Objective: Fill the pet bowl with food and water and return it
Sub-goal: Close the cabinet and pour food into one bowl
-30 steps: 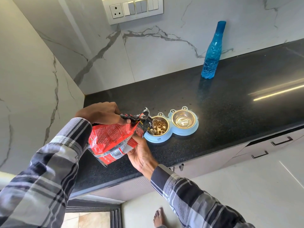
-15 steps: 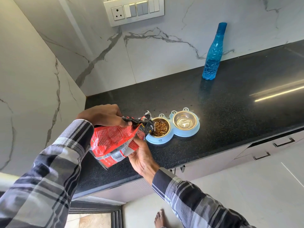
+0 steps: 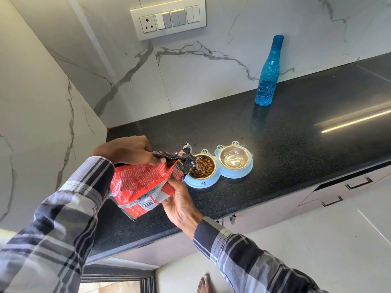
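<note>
A light blue double pet bowl (image 3: 237, 174) sits on the black counter (image 3: 296, 132). Its left steel cup holds brown kibble (image 3: 204, 168); its right steel cup (image 3: 233, 159) looks bare and shiny. A red food bag (image 3: 141, 185) is tipped on its side, its torn black mouth right over the left cup's rim. My left hand (image 3: 129, 152) grips the bag's top edge. My right hand (image 3: 179, 203) holds the bag from below, near its mouth. A blue water bottle (image 3: 267, 75) stands capped by the back wall, well right of the bowl.
Marble walls close the counter at the back and on the left. A switch panel (image 3: 169, 19) is on the back wall. White drawers with dark handles (image 3: 358, 183) run under the counter's front edge. A bare foot (image 3: 204, 284) shows on the floor.
The kibble heap in the left cup has grown as the bag poured. Both hands and the bag have stayed almost in place over the bowl's left side.
</note>
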